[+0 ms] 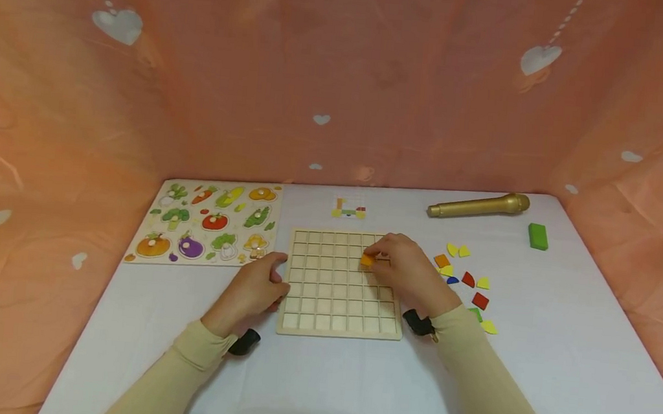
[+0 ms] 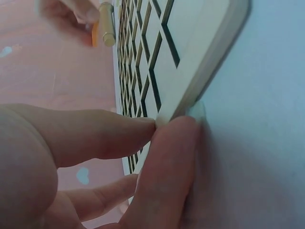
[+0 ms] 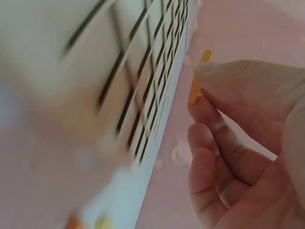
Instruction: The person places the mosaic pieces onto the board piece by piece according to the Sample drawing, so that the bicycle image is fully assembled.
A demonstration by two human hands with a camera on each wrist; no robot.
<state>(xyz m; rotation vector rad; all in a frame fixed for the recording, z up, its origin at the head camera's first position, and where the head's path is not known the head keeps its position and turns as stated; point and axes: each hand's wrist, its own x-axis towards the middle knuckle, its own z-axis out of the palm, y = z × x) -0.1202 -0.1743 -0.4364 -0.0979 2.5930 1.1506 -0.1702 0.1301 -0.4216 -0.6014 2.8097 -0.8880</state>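
Observation:
A wooden grid board (image 1: 324,294) lies on the table in front of the person. The left hand (image 1: 252,285) pinches the board's left edge; in the left wrist view its thumb (image 2: 109,133) touches the rim from above while a finger (image 2: 167,162) presses the side. Over the upper right squares, the right hand (image 1: 410,275) holds a small orange square tile (image 1: 367,260). Thumb and index finger grip this orange tile (image 3: 201,76) in the right wrist view, with the other fingers curled below and the tile clear of the board.
Loose red, yellow, blue, green and orange tiles (image 1: 480,300) lie right of the board. A small pattern card (image 1: 349,208) sits behind it. Leftward is a vegetable puzzle (image 1: 207,223). A gold microphone (image 1: 477,207) and a green block (image 1: 537,236) lie at the back right.

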